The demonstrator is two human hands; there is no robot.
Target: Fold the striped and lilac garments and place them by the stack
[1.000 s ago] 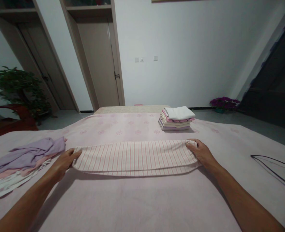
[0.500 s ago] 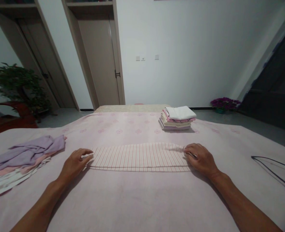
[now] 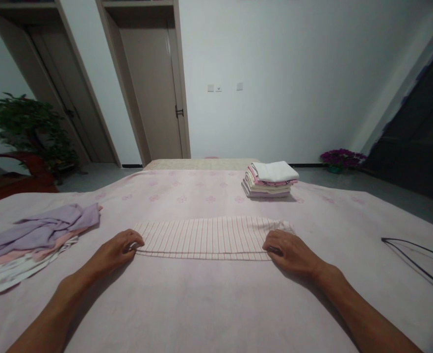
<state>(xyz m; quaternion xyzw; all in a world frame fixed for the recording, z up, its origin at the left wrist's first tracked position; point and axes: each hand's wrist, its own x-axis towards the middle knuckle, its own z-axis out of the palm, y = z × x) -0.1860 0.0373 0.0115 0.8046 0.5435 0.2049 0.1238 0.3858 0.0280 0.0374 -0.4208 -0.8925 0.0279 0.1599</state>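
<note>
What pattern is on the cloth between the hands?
The cloth is white with thin pink stripes across its short side, seen in the head view.

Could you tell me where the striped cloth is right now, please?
In the head view the striped cloth lies flat on the pink bedspread, between the left hand and right hand, with the folded stack beyond it to the right.

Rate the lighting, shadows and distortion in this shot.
Head view: dim, even light, no glare; soft shadows under left hand and right hand; wide lens tilts the door frame; lower right corner darkens; striped cloth is sharp.
</note>
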